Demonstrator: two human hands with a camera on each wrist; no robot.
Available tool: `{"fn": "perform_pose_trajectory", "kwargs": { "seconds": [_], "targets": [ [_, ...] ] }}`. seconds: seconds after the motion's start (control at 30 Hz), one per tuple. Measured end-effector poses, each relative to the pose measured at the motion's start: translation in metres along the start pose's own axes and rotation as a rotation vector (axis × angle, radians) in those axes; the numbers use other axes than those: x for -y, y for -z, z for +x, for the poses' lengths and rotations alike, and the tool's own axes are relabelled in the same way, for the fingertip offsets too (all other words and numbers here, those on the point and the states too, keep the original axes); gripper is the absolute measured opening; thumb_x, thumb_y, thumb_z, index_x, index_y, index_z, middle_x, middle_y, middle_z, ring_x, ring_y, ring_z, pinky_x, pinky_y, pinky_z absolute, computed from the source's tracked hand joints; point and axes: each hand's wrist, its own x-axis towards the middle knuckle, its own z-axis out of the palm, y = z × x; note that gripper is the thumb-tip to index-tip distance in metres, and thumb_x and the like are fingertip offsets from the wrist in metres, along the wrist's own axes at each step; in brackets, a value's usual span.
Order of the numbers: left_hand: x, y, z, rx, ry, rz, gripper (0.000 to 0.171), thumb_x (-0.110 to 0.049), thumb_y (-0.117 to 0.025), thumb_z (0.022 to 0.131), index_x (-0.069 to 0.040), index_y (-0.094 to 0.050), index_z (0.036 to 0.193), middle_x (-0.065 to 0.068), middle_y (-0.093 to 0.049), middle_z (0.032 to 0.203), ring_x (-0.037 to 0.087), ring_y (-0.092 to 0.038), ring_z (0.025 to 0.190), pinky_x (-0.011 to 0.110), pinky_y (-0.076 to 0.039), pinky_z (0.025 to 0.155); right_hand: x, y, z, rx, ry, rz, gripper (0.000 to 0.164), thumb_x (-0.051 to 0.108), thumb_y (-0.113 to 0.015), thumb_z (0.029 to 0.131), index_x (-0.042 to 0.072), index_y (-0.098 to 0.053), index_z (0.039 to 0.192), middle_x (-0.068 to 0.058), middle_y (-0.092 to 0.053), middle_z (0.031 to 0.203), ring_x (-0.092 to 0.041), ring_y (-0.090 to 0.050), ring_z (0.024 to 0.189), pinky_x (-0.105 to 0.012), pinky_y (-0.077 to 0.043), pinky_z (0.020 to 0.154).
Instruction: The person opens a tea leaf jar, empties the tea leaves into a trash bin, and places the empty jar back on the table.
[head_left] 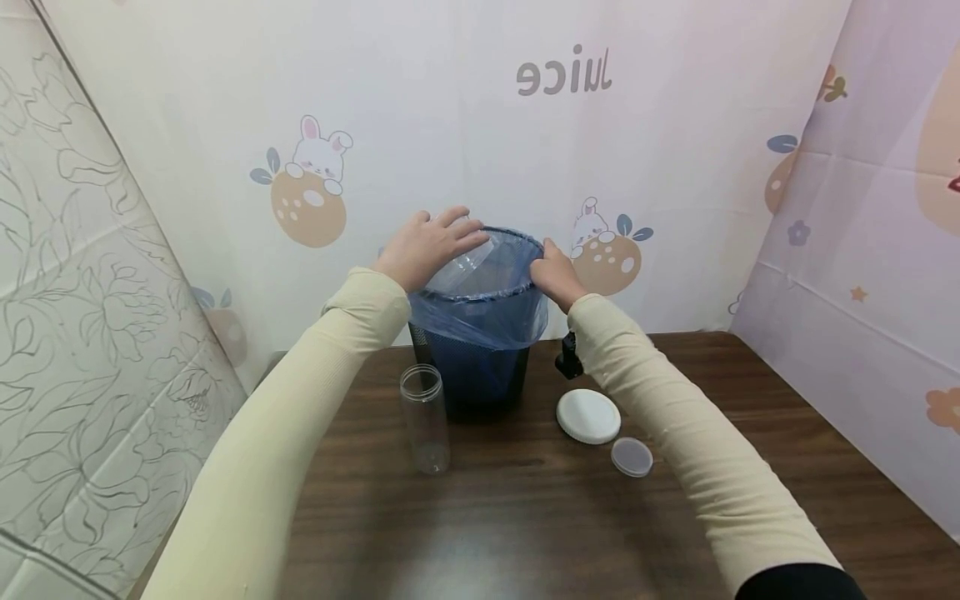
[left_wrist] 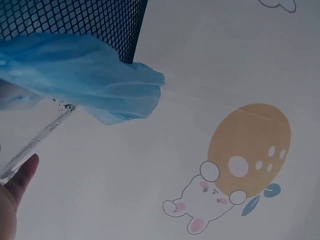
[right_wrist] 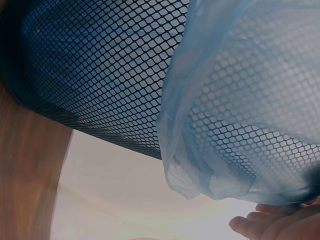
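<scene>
My left hand (head_left: 431, 248) holds a clear plastic container (head_left: 467, 262), tilted down into the mouth of a black mesh trash bin (head_left: 480, 367). Dark flecks (left_wrist: 67, 106) show near the container's edge in the left wrist view; its far end is hard to make out. A blue plastic bag (head_left: 483, 321) lines the bin and folds over its rim. At the bin's right side, my right hand (head_left: 555, 273) grips the rim and bag. A clear jar (head_left: 426, 421) without a lid stands upright in front of the bin, to the left.
A white round lid (head_left: 588, 416) and a smaller translucent lid (head_left: 632, 457) lie on the brown wooden table (head_left: 525, 525), right of the bin. Near the right forearm sits a small black object (head_left: 569, 357). Printed curtains (head_left: 420, 100) hang behind and at both sides.
</scene>
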Motion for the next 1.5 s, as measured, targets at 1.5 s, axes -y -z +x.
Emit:
{"fn": "perform_pose_trajectory", "kwargs": {
  "seconds": [1.5],
  "targets": [
    [0.0037, -0.0046, -0.0067, -0.157, 0.185, -0.463, 0.097, -0.002, -0.083, 0.061, -0.012, -0.036, 0.146, 0.006, -0.04, 0.145, 0.027, -0.029, 0.135, 0.05, -0.047, 0.082, -0.0032, 0.0087, -0.0034, 0.1, 0.024, -0.006, 0.064, 0.035, -0.027, 0.104, 0.006, 0.004, 0.152, -0.014, 0.003, 0.158, -0.029, -0.001, 0.144, -0.044, -0.008, 0.114]
  ]
}}
